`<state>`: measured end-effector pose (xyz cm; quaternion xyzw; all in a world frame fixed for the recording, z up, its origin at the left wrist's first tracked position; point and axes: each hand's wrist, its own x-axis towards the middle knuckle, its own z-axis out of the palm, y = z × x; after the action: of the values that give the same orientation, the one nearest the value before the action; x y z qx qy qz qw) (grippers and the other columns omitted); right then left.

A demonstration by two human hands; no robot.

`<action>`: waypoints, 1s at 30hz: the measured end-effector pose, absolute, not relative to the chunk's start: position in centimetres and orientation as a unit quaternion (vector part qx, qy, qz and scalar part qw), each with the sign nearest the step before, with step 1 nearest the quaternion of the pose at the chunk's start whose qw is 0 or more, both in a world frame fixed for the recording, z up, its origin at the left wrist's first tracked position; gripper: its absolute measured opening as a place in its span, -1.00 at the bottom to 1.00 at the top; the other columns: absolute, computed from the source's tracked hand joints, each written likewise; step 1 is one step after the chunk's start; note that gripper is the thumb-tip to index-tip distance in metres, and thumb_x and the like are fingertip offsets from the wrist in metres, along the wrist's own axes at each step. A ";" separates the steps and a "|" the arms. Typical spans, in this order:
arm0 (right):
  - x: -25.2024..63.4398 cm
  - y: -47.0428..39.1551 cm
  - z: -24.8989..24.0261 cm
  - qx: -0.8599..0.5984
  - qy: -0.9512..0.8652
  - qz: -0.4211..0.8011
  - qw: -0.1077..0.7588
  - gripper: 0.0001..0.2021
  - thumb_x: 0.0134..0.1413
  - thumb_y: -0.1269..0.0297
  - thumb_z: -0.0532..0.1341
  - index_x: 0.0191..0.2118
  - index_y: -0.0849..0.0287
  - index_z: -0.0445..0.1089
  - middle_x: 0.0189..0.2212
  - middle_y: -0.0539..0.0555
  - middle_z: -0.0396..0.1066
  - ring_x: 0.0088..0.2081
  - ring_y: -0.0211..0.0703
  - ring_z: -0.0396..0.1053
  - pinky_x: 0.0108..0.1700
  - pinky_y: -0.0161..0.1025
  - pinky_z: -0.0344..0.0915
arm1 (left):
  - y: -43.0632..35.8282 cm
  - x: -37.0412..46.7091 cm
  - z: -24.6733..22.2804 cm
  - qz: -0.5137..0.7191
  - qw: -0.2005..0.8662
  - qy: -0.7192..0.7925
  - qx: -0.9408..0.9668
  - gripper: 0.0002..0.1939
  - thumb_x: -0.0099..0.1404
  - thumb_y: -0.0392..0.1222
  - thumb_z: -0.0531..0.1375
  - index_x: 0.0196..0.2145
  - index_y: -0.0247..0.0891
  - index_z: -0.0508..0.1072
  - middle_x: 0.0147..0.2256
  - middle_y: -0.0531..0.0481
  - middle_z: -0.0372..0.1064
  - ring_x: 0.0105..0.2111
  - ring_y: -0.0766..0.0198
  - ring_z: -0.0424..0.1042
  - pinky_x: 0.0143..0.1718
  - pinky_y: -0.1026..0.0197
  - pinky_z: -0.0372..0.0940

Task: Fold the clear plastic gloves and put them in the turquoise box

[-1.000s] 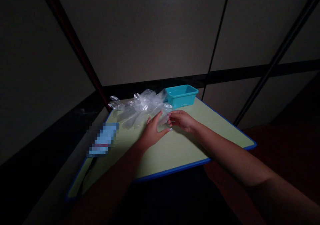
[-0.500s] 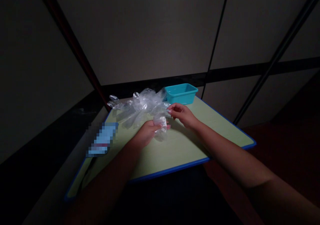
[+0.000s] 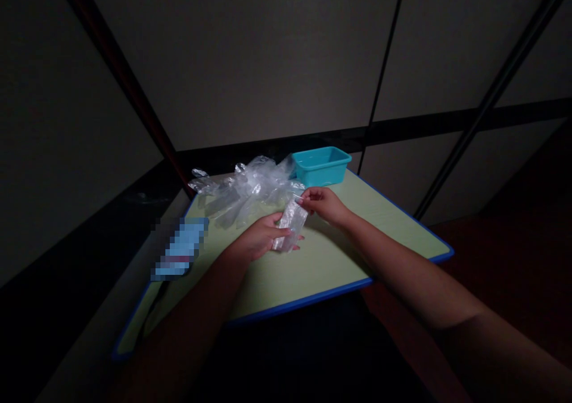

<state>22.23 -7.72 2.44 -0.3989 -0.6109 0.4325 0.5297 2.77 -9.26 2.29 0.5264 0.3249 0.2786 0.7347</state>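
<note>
A piece of clear plastic film [image 3: 292,218] is stretched flat between my two hands above the table. My left hand [image 3: 266,236] grips its lower part, thumb on top and fingers beneath. With closed fingertips, my right hand [image 3: 322,204] pinches its upper corner. Just behind my hands lies a crumpled heap of clear plastic [image 3: 250,182] on the table.
The light green table [image 3: 330,260] has a raised blue edge. A turquoise basket [image 3: 322,167] stands at its back right, beside the heap. At the left edge lies a blurred-out light blue object [image 3: 183,248]. Wall panels [image 3: 268,63] rise behind the table.
The film in my left hand was bunched up and now extends flat up to my right fingertips. My right hand has taken hold of its upper corner.
</note>
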 end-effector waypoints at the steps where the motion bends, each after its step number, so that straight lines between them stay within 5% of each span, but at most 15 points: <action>1: 22.4 -7.5 2.3 -0.421 -0.601 0.426 0.529 -0.70 -0.27 0.11 0.36 -0.56 0.22 0.31 -0.71 -0.09 0.27 -0.67 -0.38 0.14 -0.61 -0.38 0.07 | -9.1 2.6 2.3 0.285 0.722 0.346 0.528 -0.47 -0.07 -0.34 0.34 -0.10 -0.30 0.33 -0.30 -0.19 0.48 -0.31 0.00 0.50 -0.32 0.00 0.38; 8: 22.6 -6.5 1.2 -0.503 -0.578 0.432 0.476 -0.82 -0.18 0.31 0.32 -0.58 0.24 0.31 -0.74 -0.04 0.30 -0.68 -0.32 0.23 -0.62 -0.38 0.15 | -8.2 1.9 2.1 0.286 0.641 0.444 0.556 -0.43 -0.06 -0.37 0.31 -0.05 -0.32 0.30 -0.50 -0.07 0.45 -0.57 0.24 0.44 -0.55 0.26 0.26; 13: 22.4 -6.7 1.1 -0.552 -0.599 0.396 0.424 -0.78 -0.19 0.53 0.28 -0.33 0.23 0.32 -0.76 -0.12 0.29 -0.69 -0.31 0.24 -0.62 -0.42 0.15 | -8.0 1.6 2.2 0.245 0.607 0.445 0.611 -0.46 0.01 -0.35 0.25 -0.01 -0.33 0.27 -0.57 0.08 0.36 -0.68 0.37 0.32 -0.56 0.28 0.24; 18: 22.3 -7.2 1.2 -0.564 -0.629 0.395 0.361 -0.69 -0.19 0.61 0.23 -0.25 0.22 0.31 -0.74 -0.13 0.29 -0.65 -0.27 0.30 -0.58 -0.40 0.19 | -7.4 1.4 1.7 0.328 0.306 0.539 0.713 -0.56 0.08 -0.34 0.18 -0.04 -0.31 0.30 -0.32 -0.07 0.40 -0.33 0.18 0.45 -0.27 0.12 0.35; 22: 22.1 -7.2 1.0 -0.610 -0.665 0.277 0.329 -0.83 -0.16 0.53 0.22 -0.35 0.19 0.39 -0.67 -0.07 0.34 -0.59 -0.26 0.33 -0.51 -0.38 0.18 | -8.3 2.1 1.4 0.333 0.004 0.504 0.797 -0.54 0.18 -0.16 0.15 0.03 -0.32 0.29 0.12 -0.26 0.15 0.16 0.00 0.10 0.13 0.00 0.06; 25: 22.1 -7.1 0.7 -0.631 -0.682 0.211 0.303 -0.87 -0.14 0.45 0.23 -0.37 0.17 0.42 -0.62 -0.05 0.37 -0.56 -0.26 0.33 -0.46 -0.37 0.16 | -9.9 3.4 1.0 0.247 -0.052 0.473 0.844 -0.33 0.22 0.04 0.10 0.18 -0.37 0.10 0.28 -0.29 -0.18 0.28 -0.01 -0.26 0.20 -0.08 -0.13; 30: 22.1 -7.2 0.5 -0.637 -0.693 0.196 0.277 -0.84 -0.17 0.46 0.23 -0.35 0.18 0.40 -0.62 -0.04 0.38 -0.58 -0.26 0.31 -0.46 -0.36 0.13 | -11.4 4.8 -0.1 0.067 -0.002 0.469 0.881 -0.17 0.25 0.26 -0.09 0.25 -0.46 -0.06 0.29 -0.31 -0.32 0.29 0.01 -0.34 0.19 -0.19 -0.22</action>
<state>22.13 -7.18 0.52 -0.6365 -0.6927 0.1961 0.2766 4.76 -11.40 -0.12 0.8806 0.4692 0.0671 -0.0018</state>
